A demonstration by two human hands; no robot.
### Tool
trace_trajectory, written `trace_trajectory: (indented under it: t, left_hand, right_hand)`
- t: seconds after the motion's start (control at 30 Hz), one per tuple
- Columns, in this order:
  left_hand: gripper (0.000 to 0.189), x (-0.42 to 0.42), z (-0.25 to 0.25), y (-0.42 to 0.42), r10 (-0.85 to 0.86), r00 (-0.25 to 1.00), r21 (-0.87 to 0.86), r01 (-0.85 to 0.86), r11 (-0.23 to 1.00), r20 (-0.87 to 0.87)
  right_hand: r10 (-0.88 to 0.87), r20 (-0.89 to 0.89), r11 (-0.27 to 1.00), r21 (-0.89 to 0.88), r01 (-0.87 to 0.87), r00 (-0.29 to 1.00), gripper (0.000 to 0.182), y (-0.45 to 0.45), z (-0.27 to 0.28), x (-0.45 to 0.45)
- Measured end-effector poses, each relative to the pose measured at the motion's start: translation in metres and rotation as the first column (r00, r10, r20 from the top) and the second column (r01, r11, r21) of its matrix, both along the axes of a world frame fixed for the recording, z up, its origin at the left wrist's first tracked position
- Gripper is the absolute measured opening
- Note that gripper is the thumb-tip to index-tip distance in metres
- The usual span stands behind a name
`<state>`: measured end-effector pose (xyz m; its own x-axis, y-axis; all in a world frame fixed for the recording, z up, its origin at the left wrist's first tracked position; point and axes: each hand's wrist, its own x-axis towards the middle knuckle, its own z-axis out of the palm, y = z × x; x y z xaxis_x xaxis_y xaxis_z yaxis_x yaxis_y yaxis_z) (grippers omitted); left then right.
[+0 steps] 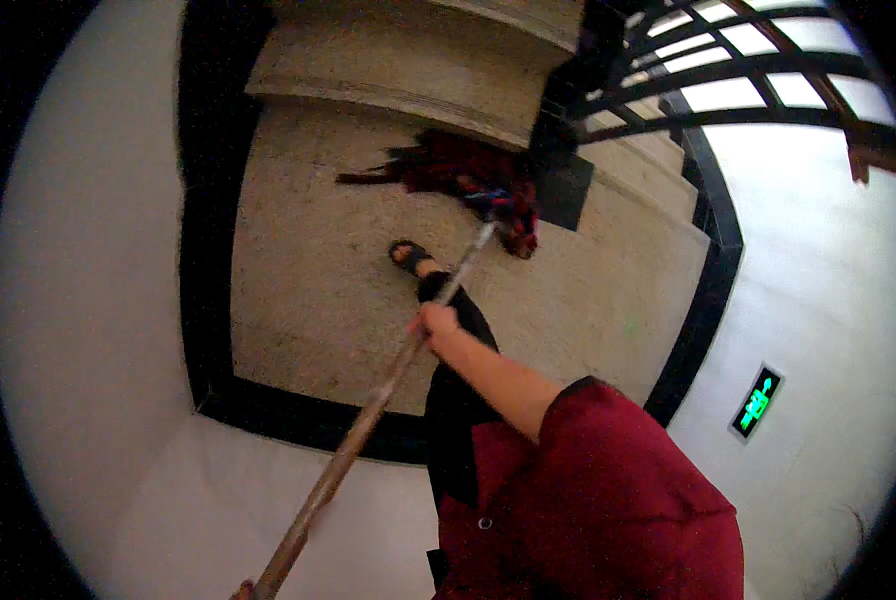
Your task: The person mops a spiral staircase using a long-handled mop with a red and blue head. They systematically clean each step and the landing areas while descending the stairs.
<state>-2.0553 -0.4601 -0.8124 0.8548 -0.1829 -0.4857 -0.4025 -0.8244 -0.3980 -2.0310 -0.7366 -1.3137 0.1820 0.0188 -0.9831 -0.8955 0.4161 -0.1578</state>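
My right hand point(437, 324) grips the middle of a long mop handle point(350, 442), which slants from the lower left up to the mop head. At the bottom edge, only a small part of my left hand point(245, 590) shows, around the upper part of the handle. The mop's dark red cloth-strip head point(470, 169) lies spread and blurred on the stair landing point(328, 255), just below the lowest step of one flight. Part of it lies by a dark square at the foot of the railing. My sandalled foot point(409, 256) stands near the mop head.
Stone steps point(418, 56) rise at the top; another flight point(643, 172) lies at the right. A dark metal railing point(725, 67) stands between them. Black skirting point(290, 409) edges the landing below pale walls point(88, 300). A green lit exit sign point(757, 403) is on the right wall.
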Motion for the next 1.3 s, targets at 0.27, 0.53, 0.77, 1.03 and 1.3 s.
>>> trace_trajectory:
  t: [0.27, 0.53, 0.77, 1.03, 1.3]
  left_hand:
    - [0.012, -0.105, -0.139, -0.198, 0.35, 0.848, -0.003, -0.383, 0.924, -0.397]
    - [0.013, -0.136, -0.191, -0.289, 0.266, 0.883, -0.329, -0.402, 0.855, -0.388]
    - [0.012, -0.222, -0.085, -0.215, 0.653, 0.67, 0.337, -0.56, 0.757, -0.353]
    - [0.016, -0.304, 0.055, -0.288, 0.917, 0.397, 0.39, -0.851, 0.35, 0.043]
    - [0.015, -0.422, 0.021, -0.45, 0.937, -0.317, 0.299, -0.889, -0.347, 0.145]
  right_hand:
    - [-0.695, 0.042, 0.702, -0.175, 0.69, 0.718, 0.018, -0.213, 0.017, -0.127]
    - [-0.585, 0.131, 0.753, -0.279, 0.596, 0.8, 0.015, -0.364, -0.027, -0.129]
    - [-0.499, -0.243, 0.866, -0.17, 0.47, 0.832, 0.021, -0.236, 0.098, -0.166]
    - [0.074, -0.332, 0.968, 0.251, 0.012, 0.94, 0.025, -0.154, 0.132, -0.205]
    - [0.717, -0.072, 0.692, 0.198, -0.694, 0.694, 0.028, -0.096, 0.151, -0.206]
